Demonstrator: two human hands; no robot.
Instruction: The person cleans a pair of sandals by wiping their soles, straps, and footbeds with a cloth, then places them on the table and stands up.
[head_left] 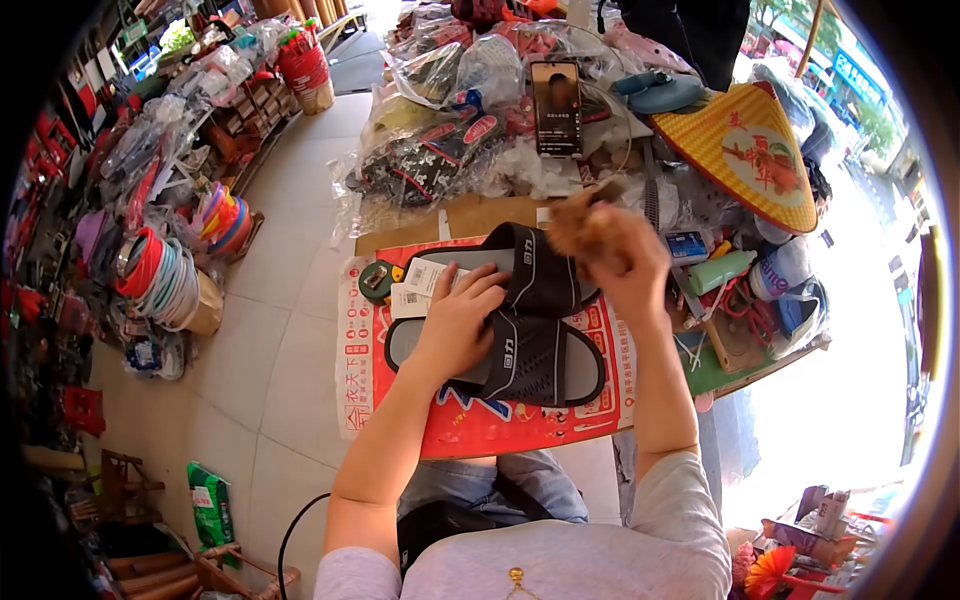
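Observation:
A pair of black slide sandals with grey insoles lies side by side on the table, the far slide (pixel 525 270) touching the near slide (pixel 535 362). My left hand (pixel 462 325) rests across both, its fingers stretched out near the straps. White paper tags (pixel 425 280) lie on the far slide beside those fingers. My right hand (pixel 635 262), closed and raised at the far slide's strap, holds a crumpled brown rag (pixel 580 222), slightly blurred. A round green tape measure (pixel 377 281) sits left of the slides.
The slides lie on a red printed sheet (pixel 440 425). Behind are a phone (pixel 556 110), plastic-wrapped footwear (pixel 430 150) and a yellow conical hat (pixel 745 155). A green bottle (pixel 722 271) and tools crowd the right. Goods stacks (pixel 165 285) stand left across the tiled floor.

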